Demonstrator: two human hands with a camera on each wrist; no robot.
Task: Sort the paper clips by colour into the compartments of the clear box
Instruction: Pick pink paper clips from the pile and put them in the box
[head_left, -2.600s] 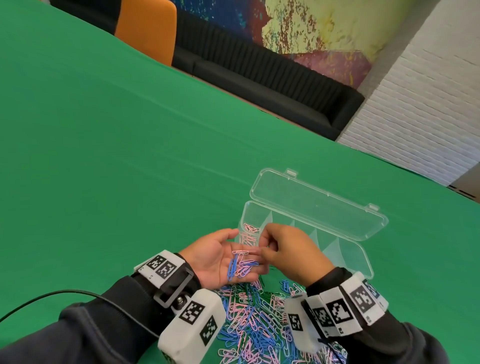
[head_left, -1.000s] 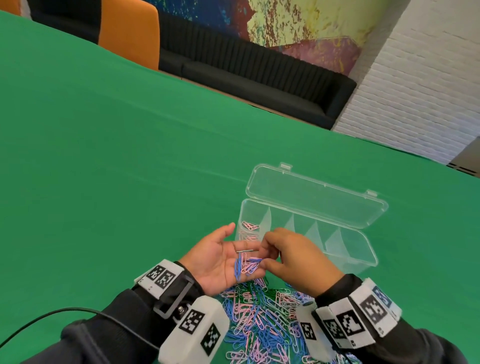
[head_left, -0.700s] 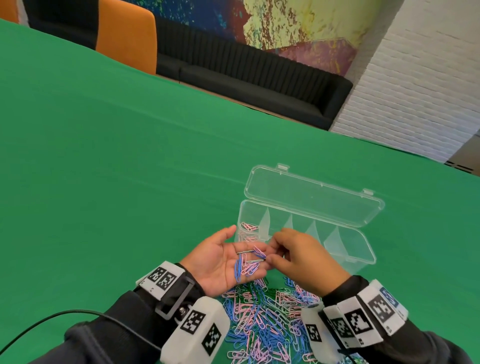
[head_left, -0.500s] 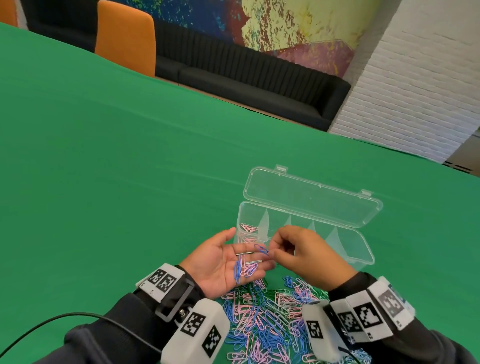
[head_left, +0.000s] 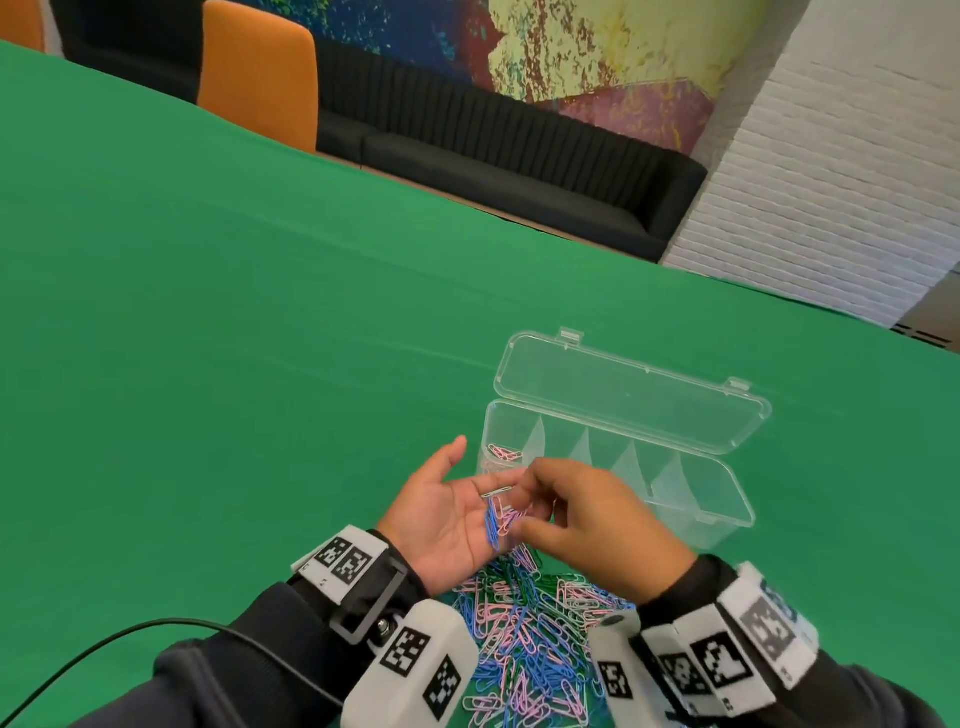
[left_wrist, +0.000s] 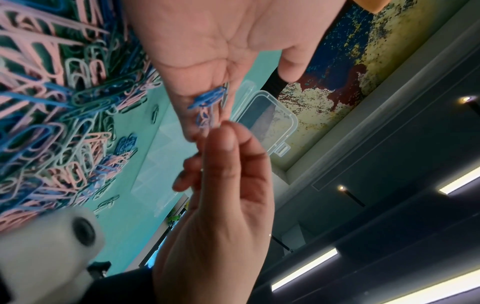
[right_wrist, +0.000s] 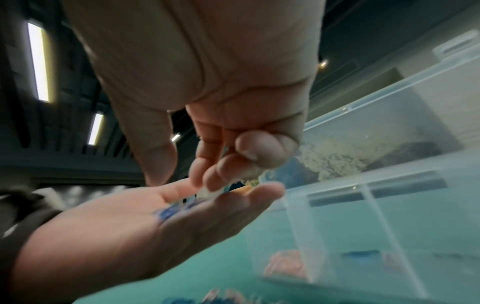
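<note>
- Spread wide across the head view: a bench (head_left: 218, 291) covered in plain green cloth.
- Seen beyond its far edge: an orange chair back (head_left: 258, 73), a long black sofa (head_left: 498, 156), a mottled blue, yellow and red wall painting (head_left: 571, 47), and a white brick wall (head_left: 852, 171) at the right.
- Placed near the front of the bench: a clear box (head_left: 696, 499), lid (head_left: 631, 400) thrown open and lying back behind it, inside split by slanted dividers into a row of compartments.
- Held in the leftmost compartment: a few pink clips (head_left: 505, 453). In the blurred right wrist view, showed blue clips (right_wrist: 359, 256) in the compartment beside the pink; could not tell what the others held.
- Heaped just in front of the box, between the two wrists: a loose pile of paper clips (head_left: 524, 639) in pink, blue, white and dark green.
- Left hand (head_left: 452, 519) lay palm up and flat beside the box's left end, fingers straight, carrying a small bunch of blue and pink clips (head_left: 500, 522) plus one pale clip (head_left: 497, 491) across the fingers.
- Right hand (head_left: 592, 525) hovered over that palm, fingers curled, thumb and fingertips drawn close at the bunch; could not tell whether a clip was pinched.
- Trailed off the left sleeve: a black cable (head_left: 104, 654).
</note>
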